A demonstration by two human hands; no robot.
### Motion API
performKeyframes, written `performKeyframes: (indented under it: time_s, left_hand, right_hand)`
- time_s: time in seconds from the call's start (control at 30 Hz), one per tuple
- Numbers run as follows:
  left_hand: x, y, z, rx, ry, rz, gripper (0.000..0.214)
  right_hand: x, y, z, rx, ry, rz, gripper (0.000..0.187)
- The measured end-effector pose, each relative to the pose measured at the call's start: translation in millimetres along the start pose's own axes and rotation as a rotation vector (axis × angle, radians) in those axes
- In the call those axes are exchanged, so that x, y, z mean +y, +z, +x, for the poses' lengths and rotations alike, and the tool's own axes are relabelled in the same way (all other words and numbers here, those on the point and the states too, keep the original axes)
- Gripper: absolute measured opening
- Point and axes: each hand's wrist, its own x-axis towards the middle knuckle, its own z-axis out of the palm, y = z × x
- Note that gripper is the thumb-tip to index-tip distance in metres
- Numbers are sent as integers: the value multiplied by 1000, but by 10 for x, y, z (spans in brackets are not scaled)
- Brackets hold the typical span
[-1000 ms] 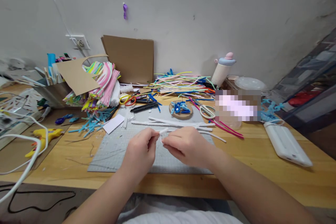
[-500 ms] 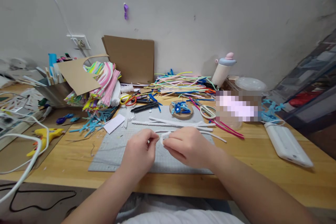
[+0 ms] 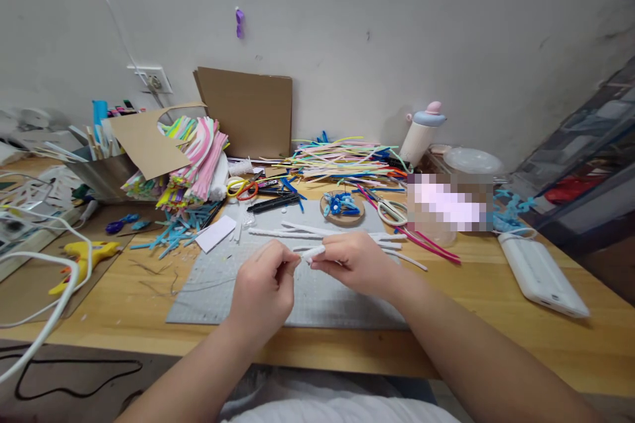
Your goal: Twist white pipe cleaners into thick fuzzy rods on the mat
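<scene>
My left hand (image 3: 262, 281) is closed in a pinch at the middle of the grey cutting mat (image 3: 208, 304). From behind it a thin wire (image 3: 208, 285) trails off to the left; the pinched part is mostly hidden by the fingers. My right hand (image 3: 354, 263) is closed on a short, bent white pipe cleaner (image 3: 312, 253), whose fuzzy loop shows between the two hands. The left fingertips are at its left end. Behind the hands, several straight white pipe cleaners (image 3: 278, 233) lie across the mat.
A yellow glue gun (image 3: 89, 258) lies at left among white cables. Behind the mat are a black pen (image 3: 272, 203), a round cardboard piece (image 3: 342, 218) with blue bits, scissors (image 3: 391, 213) and a colourful pipe cleaner pile (image 3: 342, 162). A white power bank (image 3: 543, 277) is at right.
My right hand has tilted and risen slightly, turning the white pipe cleaner so its loop looks flatter. The thin wire at left has shifted. My left hand stays nearly in place.
</scene>
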Motion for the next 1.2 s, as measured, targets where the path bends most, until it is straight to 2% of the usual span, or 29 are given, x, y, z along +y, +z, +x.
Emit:
performKeyframes:
  time_s: [0.17, 0.27, 0.33, 0.4, 0.53, 0.73, 0.83, 0.9, 0.97, 1.03, 1.1, 1.2]
  left_hand:
    - [-52, 16, 22, -1, 33, 151, 12]
    - [-35, 22, -11, -80, 99, 241, 15]
    - [-9, 24, -39, -131, 135, 251, 17]
    - [19, 21, -58, -159, 153, 200, 16]
    - [57, 0, -42, -89, 119, 72, 13]
    - [2, 8, 31, 25, 32, 145, 12]
    - [-25, 37, 21, -2, 50, 218, 12]
    - [-21, 53, -6, -46, 104, 256, 14]
    - [-1, 63, -38, -90, 155, 257, 16]
    - [25, 66, -66, -120, 186, 210, 16]
    - [46, 63, -80, -128, 205, 143, 15]
    - [54, 47, -64, -77, 206, 98, 14]
  right_hand:
    - [-186, -21, -70, -65, -101, -179, 15]
    - [-203, -58, -76, 58, -126, -139, 17]
    - [-156, -67, -58, 158, -83, -51, 16]
    - [-83, -57, -31, 195, -10, 44, 15]
    - [24, -3, 12, 91, 58, 118, 13]
    - [-128, -13, -27, -49, -27, -52, 16]
    - [-233, -52, -69, -60, -124, -124, 18]
    - [-247, -63, -82, 14, -159, -90, 18]
    - [-206, -61, -72, 150, -106, -1, 17]
    - [-128, -50, -46, 243, 11, 104, 15]
    - [-47, -33, -15, 215, 118, 190, 12]
    - [24, 0, 15, 56, 174, 234, 11]
